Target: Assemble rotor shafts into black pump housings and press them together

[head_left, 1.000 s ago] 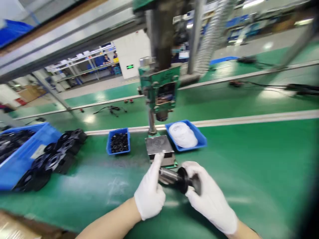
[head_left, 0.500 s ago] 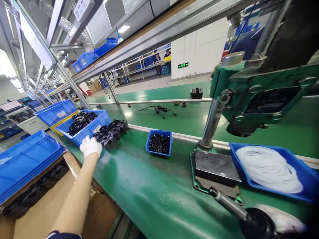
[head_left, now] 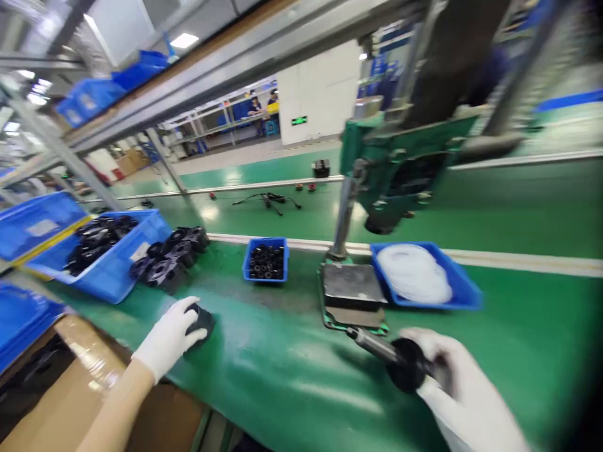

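Observation:
My left hand (head_left: 175,331), in a white glove, has its fingers wrapped round a dark block-like part (head_left: 201,326) low over the green bench. Its details are blurred. More black housings with round openings (head_left: 172,257) stand in a cluster just beyond it. At the right, my gloved right hand (head_left: 452,376) grips a tool with a round black body and a metal shaft (head_left: 379,346). The shaft points left, toward the base of the green bench press (head_left: 353,282). Between the hands, farther back, a small blue bin (head_left: 247,270) holds small black rings.
A blue tray (head_left: 464,292) with coiled white tubing stands right of the press. At left are a blue crate (head_left: 117,270) of black parts and an open cardboard box (head_left: 51,402). A black cable (head_left: 271,199) lies farther back. A metal shelf beam (head_left: 226,69) crosses overhead.
My left hand has come right from beside the housings and now holds a dark part. The right hand shows more fully, holding the shafted tool. The view has turned right.

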{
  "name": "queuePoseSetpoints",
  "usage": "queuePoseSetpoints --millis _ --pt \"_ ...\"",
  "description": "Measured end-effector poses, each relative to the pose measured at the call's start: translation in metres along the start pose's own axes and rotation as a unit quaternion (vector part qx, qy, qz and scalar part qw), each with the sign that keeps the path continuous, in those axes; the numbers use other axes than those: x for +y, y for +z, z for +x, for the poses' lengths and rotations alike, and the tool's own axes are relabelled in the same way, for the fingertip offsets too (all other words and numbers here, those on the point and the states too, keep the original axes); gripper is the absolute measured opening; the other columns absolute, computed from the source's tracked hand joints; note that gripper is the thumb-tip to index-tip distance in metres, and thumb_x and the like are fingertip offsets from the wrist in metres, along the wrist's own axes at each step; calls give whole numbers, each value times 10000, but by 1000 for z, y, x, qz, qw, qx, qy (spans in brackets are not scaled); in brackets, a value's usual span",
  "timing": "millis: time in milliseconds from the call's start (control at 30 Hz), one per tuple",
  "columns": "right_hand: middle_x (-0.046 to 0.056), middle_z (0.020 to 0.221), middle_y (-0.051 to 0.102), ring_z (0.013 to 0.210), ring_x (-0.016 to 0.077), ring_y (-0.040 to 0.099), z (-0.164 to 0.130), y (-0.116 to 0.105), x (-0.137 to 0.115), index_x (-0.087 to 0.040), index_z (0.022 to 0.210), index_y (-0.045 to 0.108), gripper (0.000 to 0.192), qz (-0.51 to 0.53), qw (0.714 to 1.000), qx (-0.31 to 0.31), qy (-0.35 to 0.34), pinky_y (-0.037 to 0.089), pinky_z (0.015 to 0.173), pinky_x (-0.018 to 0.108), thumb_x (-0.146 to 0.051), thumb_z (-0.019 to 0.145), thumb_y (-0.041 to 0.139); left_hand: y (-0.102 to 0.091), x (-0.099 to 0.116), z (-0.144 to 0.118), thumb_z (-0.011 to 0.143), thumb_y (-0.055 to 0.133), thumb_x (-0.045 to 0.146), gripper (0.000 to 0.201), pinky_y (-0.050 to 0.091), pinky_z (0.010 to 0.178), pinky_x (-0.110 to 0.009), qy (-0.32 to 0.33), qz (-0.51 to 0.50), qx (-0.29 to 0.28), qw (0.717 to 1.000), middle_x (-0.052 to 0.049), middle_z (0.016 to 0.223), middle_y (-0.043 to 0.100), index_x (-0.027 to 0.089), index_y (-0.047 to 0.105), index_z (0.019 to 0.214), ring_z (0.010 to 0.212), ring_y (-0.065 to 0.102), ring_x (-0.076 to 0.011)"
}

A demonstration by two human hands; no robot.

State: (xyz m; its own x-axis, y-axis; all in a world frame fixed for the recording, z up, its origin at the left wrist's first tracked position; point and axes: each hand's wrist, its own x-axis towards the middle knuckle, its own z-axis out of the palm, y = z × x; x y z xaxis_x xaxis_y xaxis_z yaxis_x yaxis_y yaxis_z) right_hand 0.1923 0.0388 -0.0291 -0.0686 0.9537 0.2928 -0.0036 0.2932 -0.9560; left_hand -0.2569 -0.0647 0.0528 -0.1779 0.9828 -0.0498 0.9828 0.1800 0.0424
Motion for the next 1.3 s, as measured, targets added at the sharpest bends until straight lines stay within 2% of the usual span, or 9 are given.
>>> queuePoseSetpoints --millis 67,167,300,400,800,967,1033,1200,1300 --pt "68 956 580 854 233 576 -1 4 -18 -234 894 524 314 19 1000 -20 -11 501 761 333 -440 788 736 10 39 5 828 654 397 227 422 1052 -393 101 -23 26 994 -108 1445 456 196 631 930 1235 510 -290" --pt "35 903 530 814 208 522 1 8 -31 -232 877 484 325 68 997 -25 -20 459 722 304 -419 782 732 9 105 16 820 639 324 514 463 991 -448 231 -33 22 972 -109 1410 486 219 497 1302 1185 527 -305" --pt "3 850 468 762 182 448 2 8 -31 -230 844 444 314 113 993 -12 -35 403 702 281 -315 751 731 -9 184 20 821 570 251 219 509 838 -449 337 10 -87 938 -69 1186 603 235 620 1033 978 583 -288" --pt "1 847 456 762 181 438 1 6 -31 -228 838 440 308 119 992 -8 -42 397 719 286 -296 739 723 -16 218 18 822 554 277 108 519 761 -453 358 41 -116 926 -87 1094 601 213 614 884 930 587 -304" --pt "-1 879 471 720 160 458 -2 7 -35 -230 873 430 448 209 978 -1 2 436 619 267 -506 738 756 -7 233 11 893 451 305 175 496 664 -451 384 54 -97 917 -80 908 587 221 599 855 818 581 -309" --pt "-11 893 460 626 136 447 -3 5 -57 -244 884 413 419 238 971 -11 21 419 503 245 -492 768 731 2 206 14 898 528 349 152 479 818 -424 315 -228 -44 920 -62 984 617 227 606 945 902 592 -266" --pt "1 898 476 693 154 466 -6 4 -69 -233 882 434 426 212 977 -6 6 437 577 262 -492 761 749 11 196 14 911 537 384 184 463 896 -388 242 -438 4 866 -56 1053 626 227 597 987 979 596 -248" --pt "7 861 463 762 174 434 -24 13 -82 -224 841 430 323 92 994 -39 -46 401 688 278 -346 797 726 34 198 6 960 449 413 277 492 901 -330 94 -774 62 623 -64 1088 636 200 616 1019 998 622 -227" --pt "5 855 428 739 175 409 -36 27 -78 -232 841 404 254 79 995 -53 -44 386 667 275 -206 769 646 38 206 4 943 490 404 271 494 905 -325 100 -800 67 587 -74 1079 642 183 626 1023 993 625 -228"
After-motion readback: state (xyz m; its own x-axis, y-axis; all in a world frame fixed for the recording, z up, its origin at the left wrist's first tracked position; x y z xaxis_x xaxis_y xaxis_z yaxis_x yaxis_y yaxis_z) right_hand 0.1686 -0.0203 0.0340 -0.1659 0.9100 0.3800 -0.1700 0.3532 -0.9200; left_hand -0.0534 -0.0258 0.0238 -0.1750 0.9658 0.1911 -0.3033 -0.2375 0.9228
